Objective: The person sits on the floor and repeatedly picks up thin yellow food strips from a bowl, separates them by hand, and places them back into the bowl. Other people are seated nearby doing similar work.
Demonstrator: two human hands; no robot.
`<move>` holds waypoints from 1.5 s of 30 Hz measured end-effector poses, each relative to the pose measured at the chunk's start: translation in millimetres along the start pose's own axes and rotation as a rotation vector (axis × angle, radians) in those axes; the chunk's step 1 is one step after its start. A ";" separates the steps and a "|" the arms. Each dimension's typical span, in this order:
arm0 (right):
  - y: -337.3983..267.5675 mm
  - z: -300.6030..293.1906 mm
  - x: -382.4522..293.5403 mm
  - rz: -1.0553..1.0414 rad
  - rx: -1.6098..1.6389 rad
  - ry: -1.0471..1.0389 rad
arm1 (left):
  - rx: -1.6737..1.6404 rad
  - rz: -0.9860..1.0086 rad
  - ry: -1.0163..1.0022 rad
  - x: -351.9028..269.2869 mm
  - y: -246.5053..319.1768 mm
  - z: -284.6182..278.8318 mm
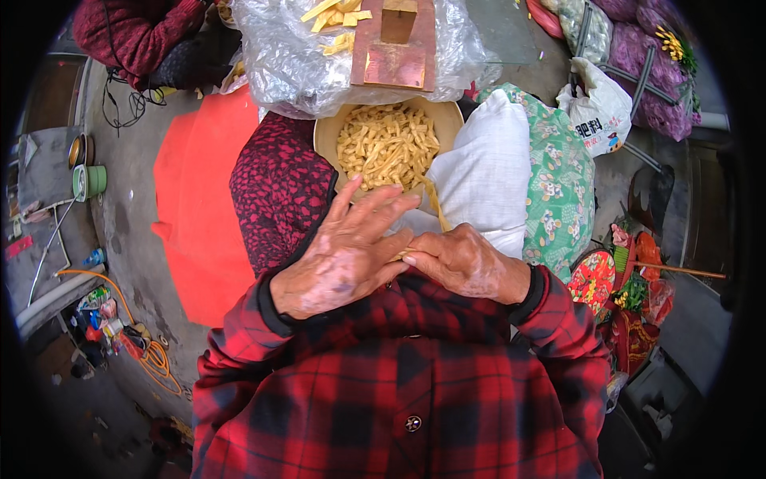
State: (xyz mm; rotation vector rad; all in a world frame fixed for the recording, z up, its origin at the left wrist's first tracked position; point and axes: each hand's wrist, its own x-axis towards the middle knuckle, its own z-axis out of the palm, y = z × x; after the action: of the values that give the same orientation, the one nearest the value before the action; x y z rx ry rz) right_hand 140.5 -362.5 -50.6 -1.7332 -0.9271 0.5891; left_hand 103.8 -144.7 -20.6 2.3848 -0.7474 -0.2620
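Note:
Close in front of my body, my right hand [464, 260] pinches a long yellow strip [437, 203], which looks like tofu skin. The strip runs down from the edge of a tan basin [326, 138] into my fist. My left hand [353, 257] meets it there, its thumb and index finger closed around a short bit of the strip and the other fingers fanned out over the basin's near rim. A heap of yellow knotted strips [386, 146] fills the basin. White cloth [494, 173] lies along its right side. The part of the strip inside my fingers is hidden.
Beyond the basin, clear plastic sheeting [293, 66] carries loose yellow strips [338, 15] and a wooden board with an upright block [398, 27]. Another person's sleeve [137, 36] is at upper left. Red cloth [203, 209] lies left; a white sack [598, 114] stands right.

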 end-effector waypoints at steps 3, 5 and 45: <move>-1.5 -7.7 -3.5 0.006 0.019 -0.005 | -0.050 0.096 -0.001 6.4 -5.2 5.3; -4.5 -16.5 -8.8 0.066 0.050 -0.060 | -0.142 0.112 -0.004 5.1 -10.4 7.0; 95.1 -122.4 116.7 0.191 0.084 0.263 | -0.754 -0.294 0.163 128.3 -164.3 -54.2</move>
State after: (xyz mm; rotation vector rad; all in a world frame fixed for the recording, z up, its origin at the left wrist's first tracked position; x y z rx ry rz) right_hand 329.6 -351.8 -92.6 -1.7837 -0.5499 0.5001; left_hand 302.0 -84.3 -79.3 1.7503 -0.1594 -0.3841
